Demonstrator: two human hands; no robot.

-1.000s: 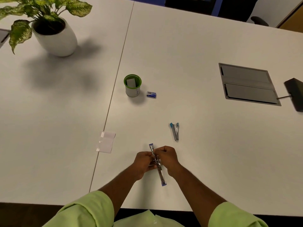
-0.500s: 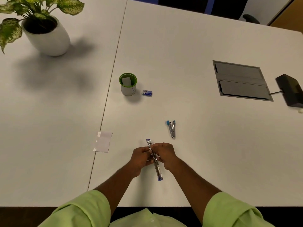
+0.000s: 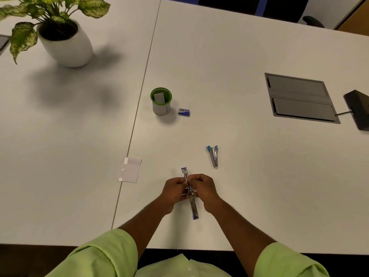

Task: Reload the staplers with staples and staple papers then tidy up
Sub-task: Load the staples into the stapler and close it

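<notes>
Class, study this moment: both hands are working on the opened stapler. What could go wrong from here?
1. The opened stapler is pinched between the left hand and right hand; fingers near the mechanism might get nipped if it snaps shut.
2. The staple box appears open, so a reach could spill staples.

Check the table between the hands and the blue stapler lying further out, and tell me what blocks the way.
Nothing visible does. Bare table lies between the right hand and the blue stapler.
</notes>
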